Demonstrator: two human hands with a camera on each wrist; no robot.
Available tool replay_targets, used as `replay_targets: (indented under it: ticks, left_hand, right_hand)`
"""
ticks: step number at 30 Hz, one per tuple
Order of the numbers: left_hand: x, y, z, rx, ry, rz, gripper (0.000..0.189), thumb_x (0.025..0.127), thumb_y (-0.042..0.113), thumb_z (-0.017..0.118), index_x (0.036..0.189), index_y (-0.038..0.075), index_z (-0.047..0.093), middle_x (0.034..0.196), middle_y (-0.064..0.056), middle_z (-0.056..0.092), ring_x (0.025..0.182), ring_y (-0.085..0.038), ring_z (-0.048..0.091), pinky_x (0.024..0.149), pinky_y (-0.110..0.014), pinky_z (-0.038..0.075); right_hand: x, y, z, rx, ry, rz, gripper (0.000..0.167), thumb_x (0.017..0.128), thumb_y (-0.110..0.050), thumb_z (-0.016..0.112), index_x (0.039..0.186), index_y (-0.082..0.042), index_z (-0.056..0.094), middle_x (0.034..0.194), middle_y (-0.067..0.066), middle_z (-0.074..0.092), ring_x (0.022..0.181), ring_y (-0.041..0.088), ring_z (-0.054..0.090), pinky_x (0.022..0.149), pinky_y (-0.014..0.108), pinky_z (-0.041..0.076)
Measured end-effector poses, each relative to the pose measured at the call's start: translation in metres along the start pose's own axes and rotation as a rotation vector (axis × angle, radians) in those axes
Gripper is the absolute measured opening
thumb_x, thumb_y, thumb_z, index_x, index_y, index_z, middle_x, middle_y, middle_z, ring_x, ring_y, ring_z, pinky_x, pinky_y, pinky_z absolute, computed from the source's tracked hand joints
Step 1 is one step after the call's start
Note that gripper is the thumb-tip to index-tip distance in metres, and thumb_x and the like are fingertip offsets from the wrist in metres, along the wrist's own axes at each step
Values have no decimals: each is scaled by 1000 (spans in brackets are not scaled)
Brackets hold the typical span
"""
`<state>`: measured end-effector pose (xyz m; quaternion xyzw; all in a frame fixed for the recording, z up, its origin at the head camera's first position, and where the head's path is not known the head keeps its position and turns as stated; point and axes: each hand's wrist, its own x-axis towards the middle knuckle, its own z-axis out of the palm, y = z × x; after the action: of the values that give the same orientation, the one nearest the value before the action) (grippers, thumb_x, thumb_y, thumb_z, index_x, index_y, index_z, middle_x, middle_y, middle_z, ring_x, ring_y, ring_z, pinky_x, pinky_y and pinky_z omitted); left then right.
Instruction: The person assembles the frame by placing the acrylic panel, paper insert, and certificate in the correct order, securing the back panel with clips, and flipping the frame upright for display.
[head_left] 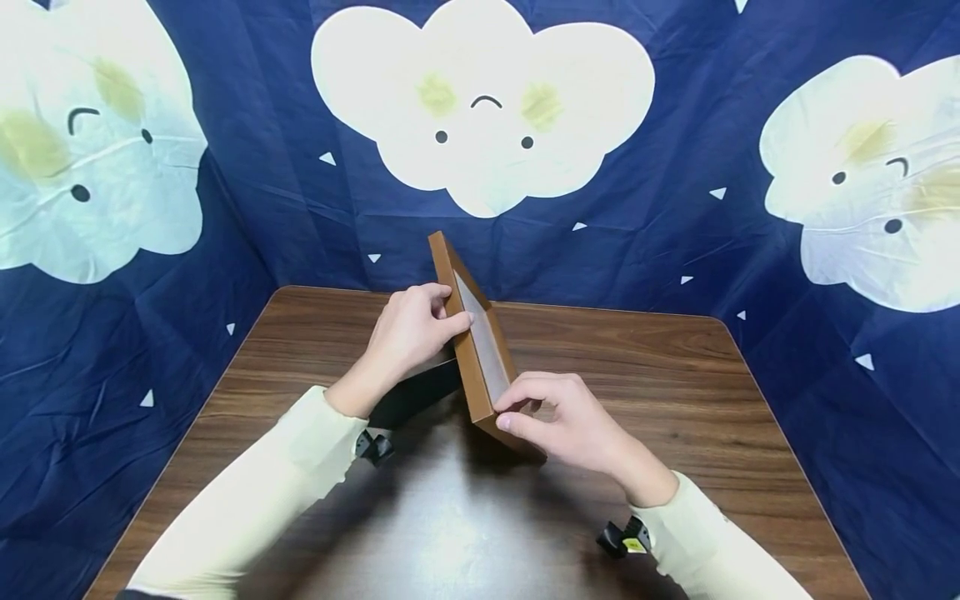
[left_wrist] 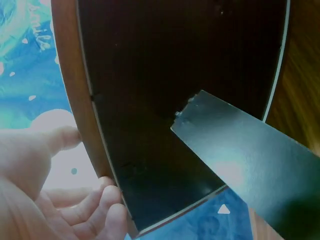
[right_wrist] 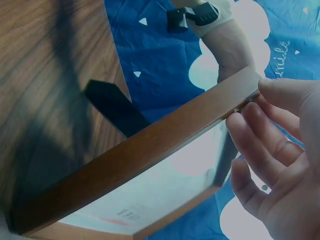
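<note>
A brown wooden picture frame stands on edge on the table, seen mostly along its upper side in the head view. My left hand grips that upper side, thumb over the front and fingers behind. At the near upper corner, my right hand pinches the rim between thumb and fingers. The dark back panel fills much of the left wrist view. From it a black easel leg sticks out at an angle. In the right wrist view, the pale glazed front shows reflections and faint print.
The dark wood-grain table has rounded far corners. Blue cloth with white clouds and small triangles hangs behind it and along both sides. Each wrist wears a small black camera.
</note>
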<state>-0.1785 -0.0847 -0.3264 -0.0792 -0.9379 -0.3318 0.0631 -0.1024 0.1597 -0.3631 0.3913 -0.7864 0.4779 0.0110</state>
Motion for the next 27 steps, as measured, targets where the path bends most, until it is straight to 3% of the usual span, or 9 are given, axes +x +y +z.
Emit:
replay_targets:
  ticks: [7,16,22,27]
  left_hand:
    - [2,0,-1,3,-6,-5,48,91,41,70,129,12,70,87,0,66,75,-19,59,62,-34,45]
    - [-3,5,-4,-12,-75,5,54,90,42,70,134,10,68,122,-7,73,103,-21,70,81,-41,58]
    - [-3,6,-5,-25,-81,37,48,90,35,70,130,8,70,121,-9,74,108,-22,71,89,-43,58]
    - [0,4,-4,-30,-90,65,47,91,31,71,130,6,70,120,-9,75,106,-22,72,88,-41,59]
  right_hand:
    - [1,-3,7,12,-46,-57,18,95,-13,73,113,-14,75,107,-2,74,91,11,67,74,29,57]
    - [5,-7,14,14,-106,-60,30,97,-16,71,127,-12,71,118,0,71,103,13,66,82,29,57]
    - [10,-5,18,27,-134,-69,31,98,-16,70,128,-12,69,118,1,71,104,15,67,83,33,58]
    - [19,-3,16,2,-129,-89,29,97,-15,71,125,-9,69,116,5,71,103,16,68,81,37,58]
